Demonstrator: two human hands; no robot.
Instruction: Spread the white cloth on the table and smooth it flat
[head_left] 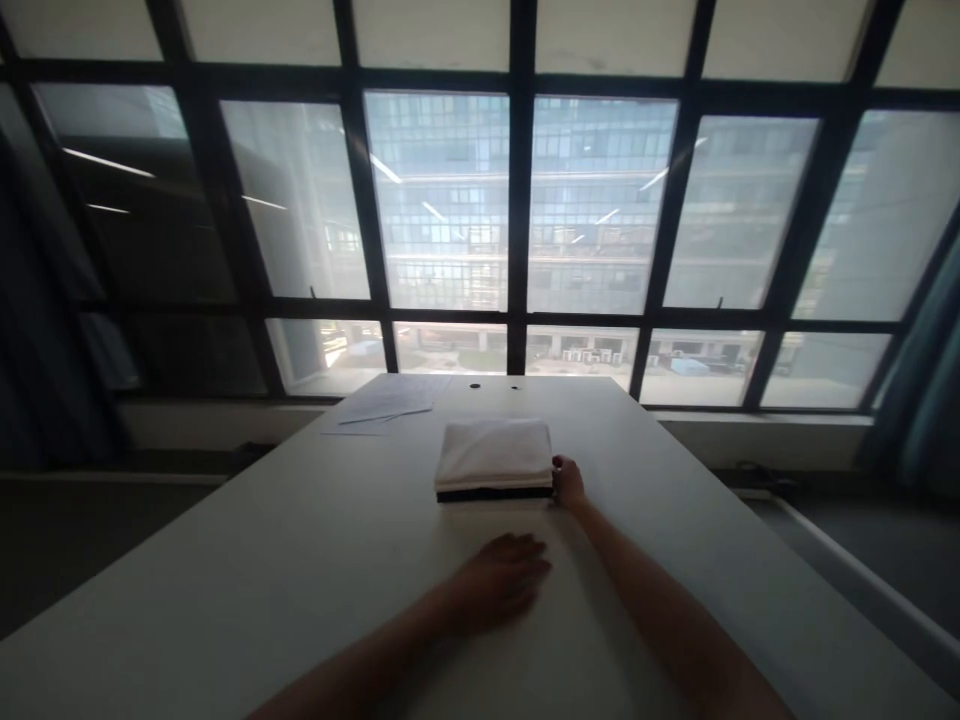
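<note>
A stack of folded cloth lies on the white table, pale on top with a black layer at the bottom. At its right edge is my right hand, its fingers curled in against the side of the stack; the fingertips are partly hidden. Nearer to me, my left hand hovers or rests over the table in front of the stack, apart from it. Motion smears it a little, but its fingers are stretched out and nothing shows in them.
Sheets of paper lie at the table's far left. Two small dark holes are near its far edge. Beyond stands a wall of black-framed windows, with curtains at both sides.
</note>
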